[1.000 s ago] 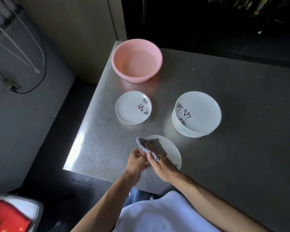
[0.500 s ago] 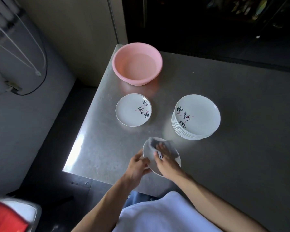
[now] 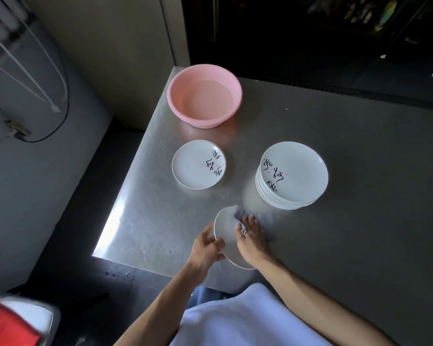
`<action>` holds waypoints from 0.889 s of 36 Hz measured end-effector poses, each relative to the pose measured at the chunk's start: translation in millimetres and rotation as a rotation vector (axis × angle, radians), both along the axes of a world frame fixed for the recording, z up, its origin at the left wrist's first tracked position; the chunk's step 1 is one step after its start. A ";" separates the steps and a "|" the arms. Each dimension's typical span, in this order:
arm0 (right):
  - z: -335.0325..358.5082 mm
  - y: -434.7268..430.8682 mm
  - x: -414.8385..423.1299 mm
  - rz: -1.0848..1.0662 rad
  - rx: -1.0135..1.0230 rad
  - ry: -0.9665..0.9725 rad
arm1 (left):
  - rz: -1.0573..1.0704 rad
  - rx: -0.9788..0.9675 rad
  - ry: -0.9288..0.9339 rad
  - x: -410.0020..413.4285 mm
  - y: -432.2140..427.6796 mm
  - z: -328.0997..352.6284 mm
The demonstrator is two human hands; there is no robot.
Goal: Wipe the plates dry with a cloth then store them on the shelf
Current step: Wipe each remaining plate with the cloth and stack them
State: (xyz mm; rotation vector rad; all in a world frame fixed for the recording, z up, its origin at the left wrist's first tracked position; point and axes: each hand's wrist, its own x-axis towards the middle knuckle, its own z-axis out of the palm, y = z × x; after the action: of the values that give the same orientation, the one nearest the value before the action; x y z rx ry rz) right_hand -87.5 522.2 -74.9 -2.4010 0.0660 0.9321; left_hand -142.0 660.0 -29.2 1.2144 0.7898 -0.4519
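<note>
Plate (image 3: pixel 225 231) by table (image 3: pixel 160 221) edge, left hand (image 3: pixel 205 248) gripping, right hand (image 3: pixel 251 239) pressing cloth (image 3: pixel 238 213)

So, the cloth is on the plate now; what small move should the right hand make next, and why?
Probably sweep the grey cloth toward the near rim of the held plate. The right hand presses the cloth on the plate's far part only, and the left hand grips the left rim.
</note>
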 end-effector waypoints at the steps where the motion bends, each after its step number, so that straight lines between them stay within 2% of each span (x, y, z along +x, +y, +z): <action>1: 0.2 0.6 -3.4 0.020 0.049 -0.017 | -0.031 0.000 -0.008 1.1 -0.7 2.4; 4: 12.3 2.6 -19.1 0.186 0.345 -0.111 | -0.094 0.003 -0.015 3.6 -0.5 4.5; 7: 13.9 3.2 -26.7 0.220 0.421 -0.101 | -0.136 -0.014 0.005 1.0 3.4 3.2; 9: 7.3 1.8 -23.2 0.187 0.329 -0.100 | -0.125 -0.056 0.020 0.8 5.9 3.0; 13: 13.9 2.9 -5.6 0.038 -0.061 -0.026 | 0.005 -0.119 0.062 1.2 9.6 -5.9; 15: 25.2 8.8 1.2 -0.033 -0.089 0.011 | 0.105 -0.129 0.075 2.6 8.8 -9.1; 20: 38.5 26.1 0.1 -0.128 0.244 0.050 | 0.201 0.111 0.086 10.6 7.5 -8.5; 23: 42.6 27.8 -7.4 -0.023 0.382 0.057 | 0.107 0.092 0.026 10.5 5.9 -3.7; 25: 42.1 21.4 -4.5 0.097 0.313 0.075 | 0.093 0.057 -0.003 9.1 2.4 -0.8; 28: 30.5 10.7 5.1 0.160 0.180 0.019 | 0.144 0.039 0.017 8.4 4.0 -2.3; 30: 26.9 7.5 12.0 0.082 -0.002 0.025 | 0.121 0.003 0.010 8.5 5.7 -5.8; 32: 23.6 9.3 14.8 0.017 -0.066 0.044 | 0.028 0.008 -0.021 9.7 5.5 -4.6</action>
State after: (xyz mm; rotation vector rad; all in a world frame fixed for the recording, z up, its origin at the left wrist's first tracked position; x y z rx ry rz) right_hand -72.7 531.4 -51.3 -2.4452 0.0948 1.0057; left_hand -132.3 665.6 -33.9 1.2119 0.7906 -0.4130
